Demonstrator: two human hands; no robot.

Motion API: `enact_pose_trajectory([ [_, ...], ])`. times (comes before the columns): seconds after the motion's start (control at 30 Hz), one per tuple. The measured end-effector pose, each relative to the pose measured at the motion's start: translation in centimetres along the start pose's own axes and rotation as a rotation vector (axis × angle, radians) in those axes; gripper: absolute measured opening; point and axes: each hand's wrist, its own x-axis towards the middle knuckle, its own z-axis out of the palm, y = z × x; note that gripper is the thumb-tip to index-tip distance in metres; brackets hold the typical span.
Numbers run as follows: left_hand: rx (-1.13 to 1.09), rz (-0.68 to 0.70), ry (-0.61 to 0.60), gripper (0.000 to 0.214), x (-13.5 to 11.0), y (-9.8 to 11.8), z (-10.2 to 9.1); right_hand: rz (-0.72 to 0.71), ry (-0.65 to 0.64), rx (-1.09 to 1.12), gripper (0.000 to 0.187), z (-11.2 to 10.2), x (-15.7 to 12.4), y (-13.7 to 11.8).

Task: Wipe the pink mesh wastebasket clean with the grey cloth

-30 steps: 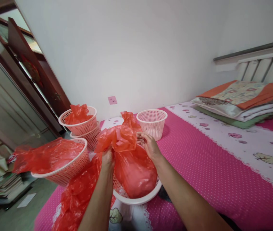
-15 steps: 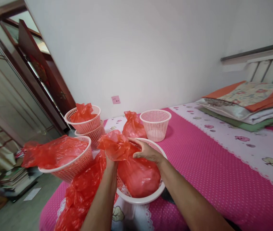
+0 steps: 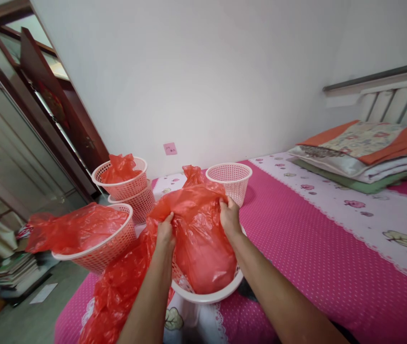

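Observation:
A red plastic bag (image 3: pixel 198 239) fills a white mesh basket (image 3: pixel 207 296) on the pink bed in front of me. My left hand (image 3: pixel 165 233) grips the bag's upper left edge with closed fingers. Closed on the upper right edge is my right hand (image 3: pixel 230 216). The bag's top is stretched between the two hands, above the basket. More loose red plastic (image 3: pixel 117 291) hangs down to the left of my left arm.
A tilted pink basket with a red bag (image 3: pixel 92 239) sits at the left. Behind it stand stacked pink baskets (image 3: pixel 126 186) with a red bag. A bare pink basket (image 3: pixel 229 180) stands behind my right hand. Folded bedding (image 3: pixel 361 148) lies far right. Books (image 3: pixel 10 272) lie on the floor.
Both hands have moved apart along the bag's top edge, and the bunched plastic has spread wide over the basket. My right hand went from lying on the bag to gripping its edge.

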Motion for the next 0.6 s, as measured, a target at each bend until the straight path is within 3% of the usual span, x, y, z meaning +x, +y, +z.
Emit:
enact_pose_trajectory([
  [0.17, -0.026, -0.091, -0.077, 0.012, -0.9, 0.8, 0.2, -0.007, 0.035, 0.030, 0.025, 0.2, 0.1, 0.5],
  [0.37, 0.046, -0.163, -0.268, 0.036, -2.5, 0.7, 0.3, -0.026, 0.017, 0.023, 0.027, 0.5, 0.0, 0.1],
  [0.6, -0.009, 0.011, -0.148, 0.028, -1.0, -0.2, -0.1, -0.055, 0.027, 0.009, 0.031, 0.0, -0.1, -1.1],
])
